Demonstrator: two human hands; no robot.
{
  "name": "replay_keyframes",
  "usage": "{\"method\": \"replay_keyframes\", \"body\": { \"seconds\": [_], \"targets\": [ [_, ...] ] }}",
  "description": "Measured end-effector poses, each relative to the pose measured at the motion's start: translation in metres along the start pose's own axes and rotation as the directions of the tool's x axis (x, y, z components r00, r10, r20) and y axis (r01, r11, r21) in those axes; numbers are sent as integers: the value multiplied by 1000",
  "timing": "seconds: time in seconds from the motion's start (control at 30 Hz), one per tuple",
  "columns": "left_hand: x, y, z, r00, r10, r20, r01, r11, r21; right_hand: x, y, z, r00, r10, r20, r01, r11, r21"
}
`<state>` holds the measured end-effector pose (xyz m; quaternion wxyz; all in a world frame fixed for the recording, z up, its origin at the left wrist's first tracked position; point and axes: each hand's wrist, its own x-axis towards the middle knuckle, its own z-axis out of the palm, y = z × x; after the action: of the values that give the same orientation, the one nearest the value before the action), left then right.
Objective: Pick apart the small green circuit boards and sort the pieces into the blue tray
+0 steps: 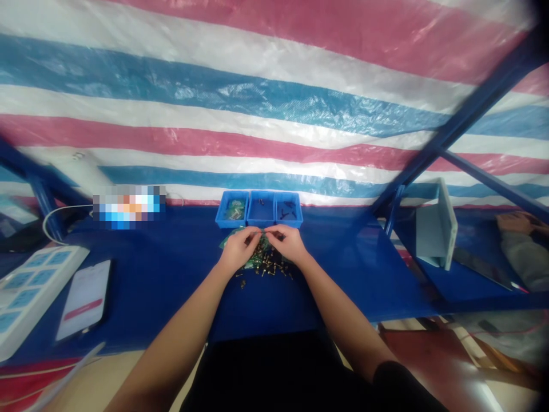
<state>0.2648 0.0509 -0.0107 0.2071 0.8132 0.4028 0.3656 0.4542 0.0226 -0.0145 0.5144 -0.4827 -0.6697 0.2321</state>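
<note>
My left hand [237,249] and my right hand [288,242] meet above a heap of small parts, thumb and forefinger of each pinched together. What the fingertips hold, if anything, is too small to make out. Beneath them lie the small gold and dark screw-like parts [269,264], partly on a greenish plastic bag [231,233]. Just behind stand three blue bins in a row: a left bin [220,216] with pale greenish pieces, a middle bin [261,214] with a few tiny bits, and a right bin [295,220] with some dark pieces.
On the blue table [163,274], a phone [84,298] and a white power strip [40,286] lie at the left. A blurred-out object [128,207] sits behind. To the right are a blue frame post [446,126], a tablet-like stand [435,226] and another person's sleeve [525,252].
</note>
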Motion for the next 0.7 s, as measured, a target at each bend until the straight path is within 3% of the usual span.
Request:
{"method": "replay_keyframes", "body": {
  "seconds": [0.7],
  "targets": [
    [-1,1,0,1000,-23,0,23,1000,1,-1,-3,1,999,-14,-29,13,1000,-23]
  ]
}}
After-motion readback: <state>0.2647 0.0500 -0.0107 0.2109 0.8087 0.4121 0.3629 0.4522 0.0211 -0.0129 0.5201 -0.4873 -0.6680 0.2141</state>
